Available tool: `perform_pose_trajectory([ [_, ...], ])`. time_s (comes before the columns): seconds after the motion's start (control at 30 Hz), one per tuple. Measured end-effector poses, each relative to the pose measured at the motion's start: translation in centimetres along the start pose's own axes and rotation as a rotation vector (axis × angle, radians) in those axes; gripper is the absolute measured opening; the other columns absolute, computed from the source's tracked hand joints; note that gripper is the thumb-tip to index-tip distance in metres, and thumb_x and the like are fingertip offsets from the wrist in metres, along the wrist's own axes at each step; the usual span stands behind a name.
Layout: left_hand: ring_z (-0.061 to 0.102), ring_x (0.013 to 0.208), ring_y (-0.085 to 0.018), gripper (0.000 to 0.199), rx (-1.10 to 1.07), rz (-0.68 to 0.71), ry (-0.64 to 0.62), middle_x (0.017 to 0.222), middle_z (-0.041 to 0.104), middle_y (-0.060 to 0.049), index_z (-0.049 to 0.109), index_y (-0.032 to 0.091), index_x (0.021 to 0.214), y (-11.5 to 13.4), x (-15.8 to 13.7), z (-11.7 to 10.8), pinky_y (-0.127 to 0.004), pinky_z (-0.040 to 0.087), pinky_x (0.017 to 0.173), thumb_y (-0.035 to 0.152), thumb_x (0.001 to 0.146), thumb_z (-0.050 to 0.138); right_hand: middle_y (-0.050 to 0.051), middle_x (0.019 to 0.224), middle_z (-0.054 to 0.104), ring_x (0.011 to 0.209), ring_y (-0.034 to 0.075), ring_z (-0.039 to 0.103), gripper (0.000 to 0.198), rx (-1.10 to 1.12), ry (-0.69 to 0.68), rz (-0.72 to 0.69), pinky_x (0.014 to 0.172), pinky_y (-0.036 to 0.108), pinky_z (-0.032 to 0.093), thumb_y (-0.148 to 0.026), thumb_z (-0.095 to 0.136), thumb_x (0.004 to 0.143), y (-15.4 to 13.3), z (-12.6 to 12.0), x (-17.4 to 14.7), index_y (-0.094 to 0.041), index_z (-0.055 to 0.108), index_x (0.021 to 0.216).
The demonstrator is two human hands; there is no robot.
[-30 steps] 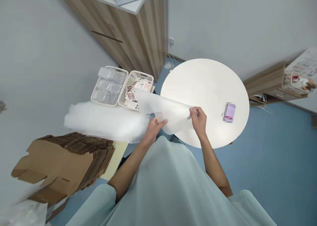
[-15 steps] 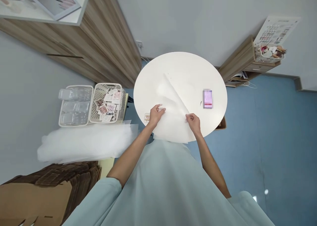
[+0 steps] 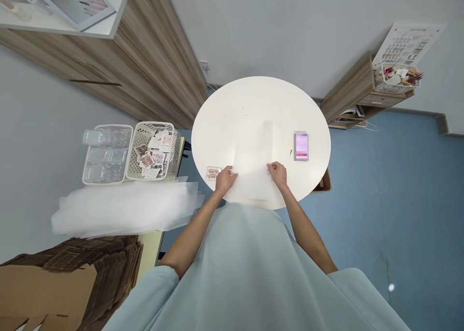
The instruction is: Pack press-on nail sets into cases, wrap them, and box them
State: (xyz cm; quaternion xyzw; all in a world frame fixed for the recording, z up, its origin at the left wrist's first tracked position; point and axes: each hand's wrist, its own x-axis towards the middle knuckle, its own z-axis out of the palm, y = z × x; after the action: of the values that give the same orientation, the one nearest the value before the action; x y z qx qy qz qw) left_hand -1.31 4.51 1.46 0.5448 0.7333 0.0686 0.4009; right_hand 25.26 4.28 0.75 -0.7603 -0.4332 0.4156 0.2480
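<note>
A translucent white packing sheet (image 3: pixel 252 164) lies along the near side of the round white table, its far part slightly raised and curved. My left hand (image 3: pixel 225 180) pinches its left edge between thumb and fingers. On the opposite edge, my right hand (image 3: pixel 278 174) has its thumb and fingertips closed. Just left of my left hand rests a small clear case (image 3: pixel 213 172) with gold-brown pieces inside. A pink-screened phone (image 3: pixel 301 146), blurred out, lies to the right of my right hand.
The round table (image 3: pixel 217 108) stands before a grey wall. On a side table at left are a basket of cards (image 3: pixel 152 152), a basket of clear boxes (image 3: pixel 108 154) and a stack of white sheets (image 3: pixel 126 208). Flattened cardboard boxes (image 3: pixel 47 292) sit nearer. A low cabinet (image 3: pixel 348 92) is at right.
The sheet has turned from a slanted lie to nearly square with my body. My left hand has come down nearer me, uncovering more of the small case; my right hand shifted slightly left.
</note>
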Motion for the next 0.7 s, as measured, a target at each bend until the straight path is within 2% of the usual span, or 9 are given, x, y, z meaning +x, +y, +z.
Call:
perform_pose_trajectory([
  [0.13,0.073,0.103,-0.026,0.046,0.043,0.052,-0.002,0.111,0.079,-0.005,0.063,0.021,0.140,-1.1,-0.4,-0.7,-0.035,0.054,0.087,0.031,0.095,0.063,0.003,0.087,0.078,0.077,0.020,0.069,0.026,-0.088,-0.002,0.012,0.069,0.029,0.045,-0.046,0.060,0.095,0.1,0.6,1.3,-0.024,0.062,0.082],
  [0.23,0.072,0.103,-0.027,0.043,0.097,0.127,0.027,0.114,0.079,-0.005,0.064,0.022,0.141,-2.4,-0.4,-1.9,-0.037,0.055,0.091,0.029,0.098,0.058,0.003,0.089,0.078,0.081,0.020,0.069,0.024,-0.137,0.010,0.013,0.069,0.029,0.044,-0.045,0.062,0.095,0.3,0.8,1.8,-0.024,0.064,0.085],
  [0.3,0.071,0.110,-0.028,0.041,0.143,0.199,0.074,0.119,0.078,-0.007,0.066,0.022,0.138,-3.7,-0.1,-2.8,-0.040,0.054,0.098,0.028,0.099,0.055,0.003,0.090,0.077,0.081,0.020,0.068,0.024,-0.147,0.021,0.007,0.069,0.029,0.044,-0.046,0.063,0.095,0.6,0.8,2.0,-0.024,0.065,0.087],
  [0.37,0.064,0.126,-0.031,0.042,0.197,0.297,0.116,0.130,0.074,-0.010,0.067,0.020,0.138,-5.2,0.4,-3.7,-0.043,0.051,0.109,0.027,0.097,0.058,0.003,0.091,0.077,0.081,0.020,0.068,0.025,-0.155,0.024,0.011,0.068,0.029,0.043,-0.047,0.063,0.095,0.9,0.7,2.1,-0.024,0.067,0.089],
  [0.5,0.047,0.148,-0.036,0.055,0.313,0.410,0.032,0.155,0.060,-0.012,0.065,0.021,0.139,-7.7,1.6,-4.9,-0.050,0.042,0.123,0.023,0.085,0.072,0.003,0.092,0.077,0.083,0.020,0.068,0.025,-0.192,0.031,0.037,0.071,0.029,0.044,-0.048,0.066,0.094,1.4,0.2,2.2,-0.023,0.069,0.096],
  [0.6,0.043,0.152,-0.037,0.066,0.393,0.447,-0.047,0.160,0.056,-0.011,0.062,0.024,0.144,-8.5,2.3,-5.4,-0.053,0.042,0.123,0.016,0.079,0.071,0.003,0.093,0.077,0.087,0.021,0.070,0.027,-0.207,0.043,0.053,0.074,0.030,0.046,-0.048,0.069,0.093,1.8,-0.1,2.1,-0.023,0.070,0.106],
  [0.7,0.048,0.148,-0.037,0.070,0.458,0.470,-0.062,0.157,0.057,-0.013,0.062,0.025,0.144,-8.4,2.8,-5.8,-0.052,0.045,0.119,0.009,0.076,0.067,0.002,0.097,0.077,0.095,0.022,0.071,0.037,-0.214,0.042,0.063,0.078,0.031,0.047,-0.048,0.074,0.091,2.1,-0.4,1.6,-0.024,0.068,0.119],
])
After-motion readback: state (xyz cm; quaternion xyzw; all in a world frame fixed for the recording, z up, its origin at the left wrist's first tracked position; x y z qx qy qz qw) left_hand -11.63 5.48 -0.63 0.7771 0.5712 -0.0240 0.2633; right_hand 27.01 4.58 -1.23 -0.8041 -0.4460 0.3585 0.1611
